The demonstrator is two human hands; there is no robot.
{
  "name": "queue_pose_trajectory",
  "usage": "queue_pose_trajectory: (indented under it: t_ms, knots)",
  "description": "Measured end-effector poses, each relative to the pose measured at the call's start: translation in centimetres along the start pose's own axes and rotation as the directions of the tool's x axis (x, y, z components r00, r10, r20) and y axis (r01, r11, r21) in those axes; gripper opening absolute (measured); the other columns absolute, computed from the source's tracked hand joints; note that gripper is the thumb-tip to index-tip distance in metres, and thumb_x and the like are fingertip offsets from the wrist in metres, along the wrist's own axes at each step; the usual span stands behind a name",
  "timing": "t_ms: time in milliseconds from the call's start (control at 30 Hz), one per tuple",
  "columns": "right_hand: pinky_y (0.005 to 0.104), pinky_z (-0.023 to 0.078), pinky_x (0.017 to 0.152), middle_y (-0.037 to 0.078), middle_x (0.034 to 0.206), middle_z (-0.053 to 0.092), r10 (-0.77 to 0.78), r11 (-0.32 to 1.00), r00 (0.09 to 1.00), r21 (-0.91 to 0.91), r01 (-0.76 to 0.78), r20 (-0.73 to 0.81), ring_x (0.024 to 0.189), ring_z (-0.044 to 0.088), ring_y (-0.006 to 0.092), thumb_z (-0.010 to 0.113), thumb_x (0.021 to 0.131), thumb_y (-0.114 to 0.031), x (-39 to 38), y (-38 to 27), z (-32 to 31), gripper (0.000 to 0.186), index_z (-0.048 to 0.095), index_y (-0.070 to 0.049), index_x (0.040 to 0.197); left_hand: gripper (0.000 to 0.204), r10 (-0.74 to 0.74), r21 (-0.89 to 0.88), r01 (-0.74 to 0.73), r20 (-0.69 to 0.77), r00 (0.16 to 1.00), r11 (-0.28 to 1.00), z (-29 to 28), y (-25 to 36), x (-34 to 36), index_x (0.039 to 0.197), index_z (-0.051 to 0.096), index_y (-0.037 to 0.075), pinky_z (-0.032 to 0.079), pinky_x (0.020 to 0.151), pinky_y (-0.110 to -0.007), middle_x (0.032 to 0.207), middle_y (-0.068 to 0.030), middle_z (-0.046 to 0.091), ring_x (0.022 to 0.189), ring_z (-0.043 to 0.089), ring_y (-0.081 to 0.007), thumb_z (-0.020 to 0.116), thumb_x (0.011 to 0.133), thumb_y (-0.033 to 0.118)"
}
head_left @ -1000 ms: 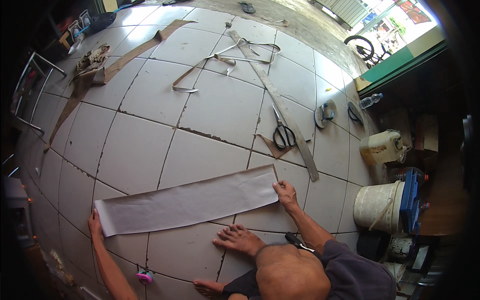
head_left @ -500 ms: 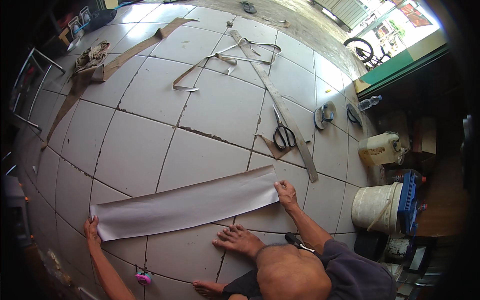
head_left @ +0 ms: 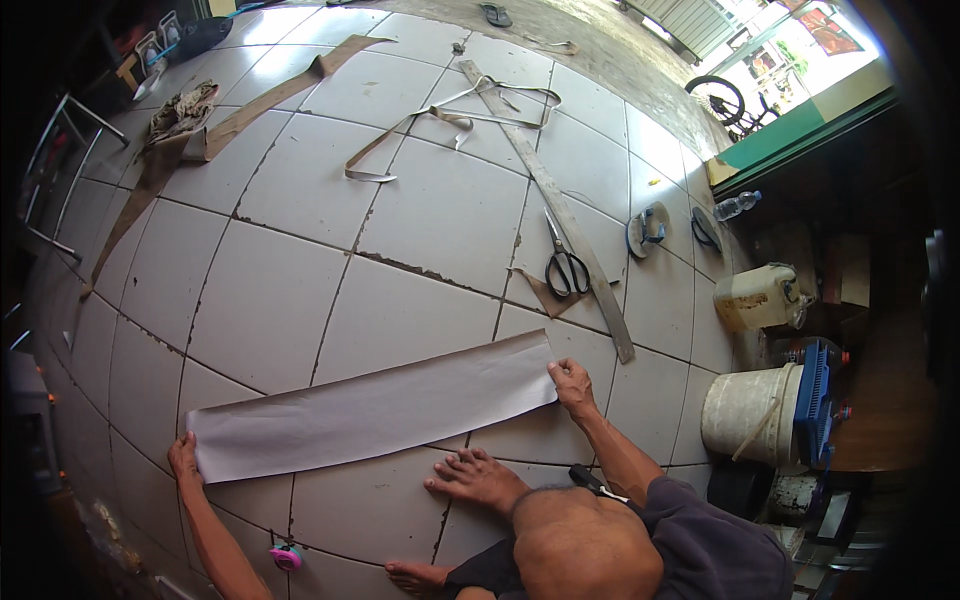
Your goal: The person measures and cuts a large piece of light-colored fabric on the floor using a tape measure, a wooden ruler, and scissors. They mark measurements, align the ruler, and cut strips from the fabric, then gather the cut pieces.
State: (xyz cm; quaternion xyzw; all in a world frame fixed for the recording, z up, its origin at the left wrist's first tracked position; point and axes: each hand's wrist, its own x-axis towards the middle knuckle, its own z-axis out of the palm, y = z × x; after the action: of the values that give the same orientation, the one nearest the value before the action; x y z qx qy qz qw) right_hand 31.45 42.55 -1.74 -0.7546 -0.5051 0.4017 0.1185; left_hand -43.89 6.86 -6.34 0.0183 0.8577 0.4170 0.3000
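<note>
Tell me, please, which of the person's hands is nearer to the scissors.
Right. The right hand is below the scissors in the picture; the left hand is far to their lower left.

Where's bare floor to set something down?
Bare tile: between the grey sheet and looped ribbons, left of the scissors; also between the ribbons and the brown strip. Crowded: around the scissors, with flat bar and brown scrap.

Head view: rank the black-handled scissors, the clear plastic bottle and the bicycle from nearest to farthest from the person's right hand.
From the right hand:
1. Black-handled scissors: roughly straight ahead.
2. Clear plastic bottle: farther ahead, to the right.
3. Bicycle: farthest, outside at the upper right.
</note>
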Motion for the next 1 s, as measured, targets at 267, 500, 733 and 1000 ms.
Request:
queue_pose_trajectory:
  t_ms: [267,500,733,1000]
  knots:
    - [0.0354,0.050,0.072,0.009,0.078,0.064,0.027,1.000,1.000,0.010,-0.027,0.009,0.075,0.061,0.0192,0.066,0.096,-0.040,-0.1,-0.7,-0.2,0.042,0.068,0.001,0.105,0.032,0.077,-0.077,-0.077,-0.001,0.997,0.994,-0.1,-1.1,0.4,0.103,0.070,-0.001,0.051,0.076,-0.035,0.090,-0.0073,0.071,0.078,0.062,-0.0183,0.077,0.094,0.028]
    - [0.0352,0.050,0.072,0.009,0.078,0.064,-0.006,0.999,1.000,0.034,0.005,0.017,0.074,0.061,0.0192,0.065,0.096,-0.038,0.2,-0.6,-0.2,0.041,0.069,0.002,0.103,0.026,0.087,-0.100,-0.090,-0.035,0.996,0.991,0.4,-1.1,0.0,0.099,0.070,0.000,0.050,0.074,-0.034,0.088,-0.0052,0.070,0.076,0.061,-0.0159,0.076,0.096,0.025]
    - [0.0373,0.052,0.077,0.014,0.083,0.067,-0.012,1.000,1.000,0.022,0.012,0.005,0.082,0.064,0.0231,0.065,0.094,-0.038,0.3,-0.6,-0.3,0.043,0.069,0.003,0.102,0.027,0.066,-0.041,-0.069,-0.077,0.995,0.997,0.4,-1.3,0.1,0.095,0.070,0.002,0.051,0.075,-0.033,0.084,-0.0053,0.070,0.074,0.062,-0.0164,0.079,0.093,0.027]
    - [0.0439,0.053,0.086,0.021,0.094,0.072,-0.012,0.994,0.997,-0.112,0.004,-0.074,0.092,0.069,0.0358,0.065,0.092,-0.041,-0.7,-2.4,-0.2,0.047,0.068,0.004,0.104,0.031,0.286,0.450,-0.169,-0.206,0.936,0.877,2.0,0.1,-1.1,0.105,0.069,-0.002,0.052,0.082,-0.037,0.097,-0.0104,0.072,0.085,0.065,-0.0228,0.076,0.095,0.025]
